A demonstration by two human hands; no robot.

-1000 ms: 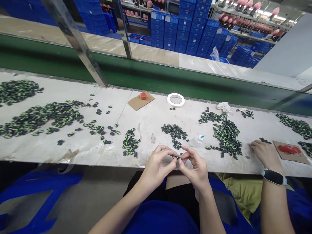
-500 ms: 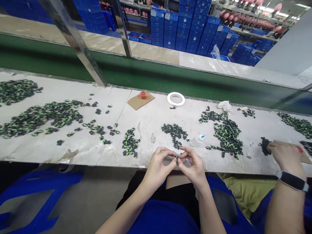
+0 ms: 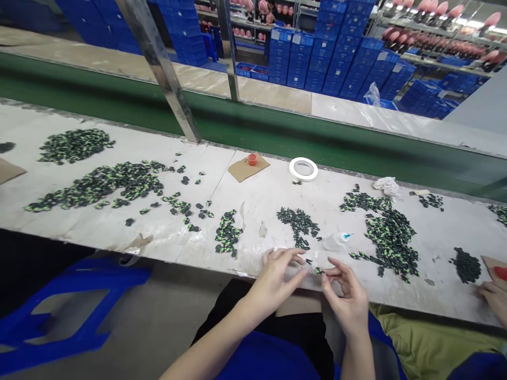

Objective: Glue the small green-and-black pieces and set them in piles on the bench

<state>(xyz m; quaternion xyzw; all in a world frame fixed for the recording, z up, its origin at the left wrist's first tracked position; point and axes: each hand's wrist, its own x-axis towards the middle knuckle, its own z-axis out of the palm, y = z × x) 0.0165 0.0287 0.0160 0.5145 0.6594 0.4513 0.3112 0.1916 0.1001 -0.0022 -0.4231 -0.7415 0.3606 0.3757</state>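
My left hand [image 3: 277, 277] hovers at the near edge of the worktable [image 3: 253, 208], fingers loosely spread and holding nothing I can see. My right hand [image 3: 346, 287] sits beside it, thumb and forefinger pinched on a small black-and-green part [image 3: 318, 271]. Just beyond my hands lies a small heap of dark parts [image 3: 299, 224]. A clear glue bottle with a blue tip [image 3: 336, 241] rests to the right of that heap.
Heaps of black-and-green parts [image 3: 390, 235] [image 3: 106, 182] [image 3: 226, 232] cover the table. A white tape roll [image 3: 303, 169] and an orange cap on cardboard [image 3: 252, 159] lie further back. A co-worker's hand [image 3: 493, 298] rests at the right edge. A green conveyor belt [image 3: 277, 132] runs behind.
My hands have drawn apart; the left let go of the small part and the right keeps it. The view swung left, and the co-worker's hand moved toward the right edge.
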